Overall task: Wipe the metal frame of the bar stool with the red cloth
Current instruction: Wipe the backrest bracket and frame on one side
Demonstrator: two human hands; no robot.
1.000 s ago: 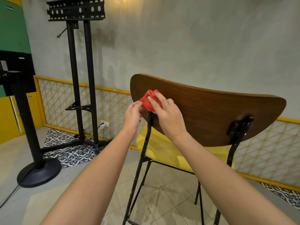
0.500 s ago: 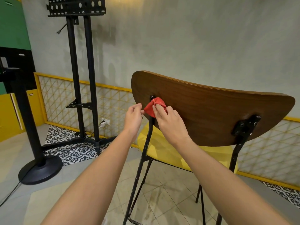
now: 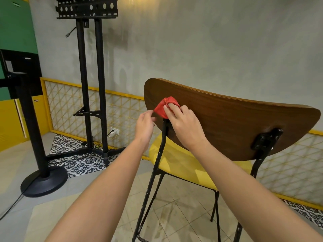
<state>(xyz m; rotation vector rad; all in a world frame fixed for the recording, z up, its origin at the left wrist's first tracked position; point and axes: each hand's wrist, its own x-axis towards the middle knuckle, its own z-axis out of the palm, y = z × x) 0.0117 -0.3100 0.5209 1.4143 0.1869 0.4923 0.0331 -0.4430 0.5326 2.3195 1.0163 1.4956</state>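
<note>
Crumpled red cloth [image 3: 166, 106] atop black metal frame upright [image 3: 157, 163], at 9 o'clock on curved wooden backrest [image 3: 227, 123]; right hand [image 3: 183, 124] grips it, left hand [image 3: 145, 126] pinches its corner; bunched so, may slip off the thin tube.

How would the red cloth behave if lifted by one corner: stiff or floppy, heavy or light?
Probably floppy: the red cloth is bunched into soft folds under the right hand. Likely light, since the left hand pinches its corner with fingertips only. It seems to mould over the metal frame top, so hardly stiff.
</note>
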